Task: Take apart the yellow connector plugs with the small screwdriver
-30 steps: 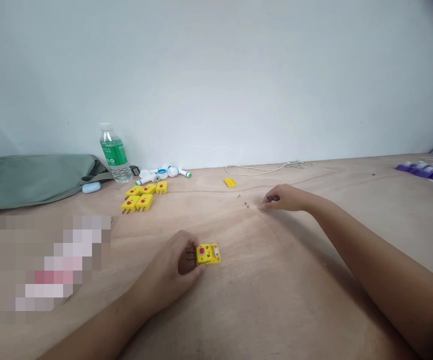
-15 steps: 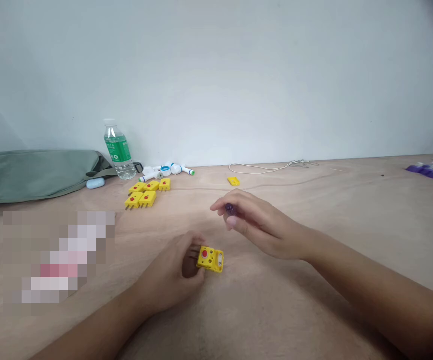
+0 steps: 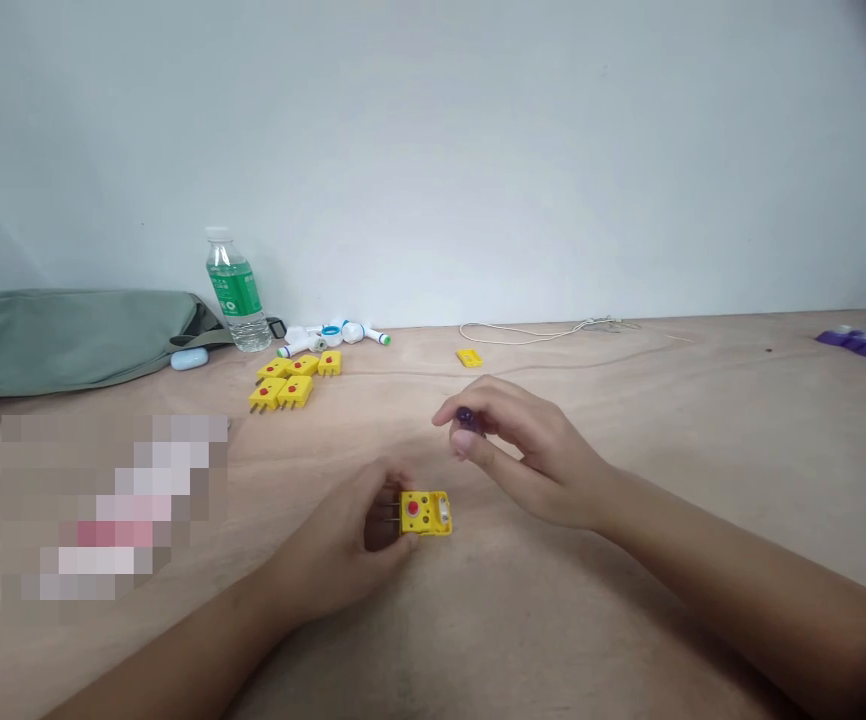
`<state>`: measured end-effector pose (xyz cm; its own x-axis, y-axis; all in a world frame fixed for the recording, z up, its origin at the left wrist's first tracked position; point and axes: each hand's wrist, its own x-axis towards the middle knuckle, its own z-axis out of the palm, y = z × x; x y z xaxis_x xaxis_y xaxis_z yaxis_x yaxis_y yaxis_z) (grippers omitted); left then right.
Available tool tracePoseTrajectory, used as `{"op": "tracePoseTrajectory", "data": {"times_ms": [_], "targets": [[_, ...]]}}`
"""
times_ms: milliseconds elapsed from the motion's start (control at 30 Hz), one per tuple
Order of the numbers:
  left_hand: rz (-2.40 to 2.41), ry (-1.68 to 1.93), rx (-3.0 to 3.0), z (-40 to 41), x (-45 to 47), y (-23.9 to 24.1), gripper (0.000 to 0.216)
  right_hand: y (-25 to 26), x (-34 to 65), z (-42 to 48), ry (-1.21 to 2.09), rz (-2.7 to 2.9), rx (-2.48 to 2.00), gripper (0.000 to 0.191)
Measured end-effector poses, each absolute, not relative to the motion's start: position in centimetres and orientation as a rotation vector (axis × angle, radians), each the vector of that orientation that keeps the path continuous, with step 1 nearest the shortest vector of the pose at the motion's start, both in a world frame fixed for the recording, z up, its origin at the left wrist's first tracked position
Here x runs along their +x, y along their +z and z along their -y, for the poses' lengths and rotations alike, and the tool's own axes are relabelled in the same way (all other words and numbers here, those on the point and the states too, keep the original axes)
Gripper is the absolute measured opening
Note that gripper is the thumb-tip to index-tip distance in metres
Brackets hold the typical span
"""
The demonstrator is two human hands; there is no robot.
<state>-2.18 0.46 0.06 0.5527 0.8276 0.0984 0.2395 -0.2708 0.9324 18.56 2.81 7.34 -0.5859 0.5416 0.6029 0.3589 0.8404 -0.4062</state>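
Note:
My left hand [image 3: 343, 545] grips a yellow plug [image 3: 424, 513] between thumb and fingers, low over the table. The plug has a red dot, small holes and metal pins that point left into my palm. At its right end an open recess shows a pale metal piece. To the right and a little farther back, my right hand [image 3: 527, 450] is curled around a small dark purple object [image 3: 466, 418]. Only its rounded end shows, so its kind is hidden. A loose yellow cover [image 3: 469, 357] lies on the table behind my right hand.
Several yellow plugs [image 3: 295, 391] are grouped at the back left. Near them stand a water bottle [image 3: 236, 295], white plastic parts [image 3: 354, 332] and a green bag [image 3: 65, 340]. A white cord [image 3: 523, 338] lies along the wall. Purple items [image 3: 864, 345] sit at the far right.
The plug in my left hand has turned slightly and now lies straighter. My right hand has shifted a little to the right with the purple object.

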Motion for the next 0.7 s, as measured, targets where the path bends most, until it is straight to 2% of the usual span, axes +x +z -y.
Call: {"op": "tracePoseTrajectory", "data": {"times_ms": [400, 567, 700], "targets": [[-0.96, 0.689, 1.928, -0.5, -2.4, 0.3, 0.025, 7.4, 19.0, -3.2, 0.283, 2.369, -0.721, 0.018], [-1.08, 0.756, 2.266, -0.7, -2.8, 0.3, 0.048, 7.1, 18.8, -3.1, 0.399, 2.235, -0.842, 0.018], [-1.07, 0.813, 2.406, 0.0, -2.3, 0.9, 0.027, 6.6, 18.3, -2.8, 0.592, 2.072, -0.838, 0.013]]}}
